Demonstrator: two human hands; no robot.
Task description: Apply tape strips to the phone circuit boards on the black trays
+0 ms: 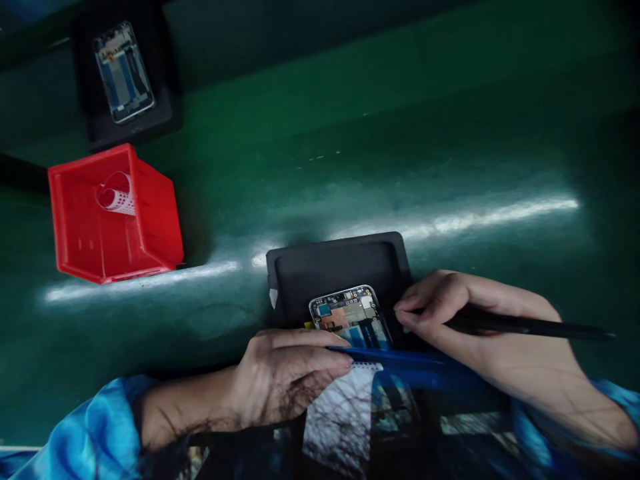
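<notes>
An opened phone (350, 313) with its circuit board showing lies in a black tray (340, 263); its lower part is hidden. My left hand (290, 373) lies across the near side of the phone, fingers closed together and pointing right. From its fingertips hangs a white strip (340, 420) with a dotted edge. My right hand (465, 313) is at the tray's right edge, thumb and index finger pinched. A slim black pen-like tool (545, 327) is in its grip, the rear end sticking out to the right; its tip cannot be made out.
A red bin (160, 213) stands at the left with a curled white dotted strip (120, 195) inside. Behind it, a second opened phone (124, 73) lies in another black tray (167, 123). The green table (475, 153) reflects a bright streak of light. A blue edge (400, 359) crosses in front of me.
</notes>
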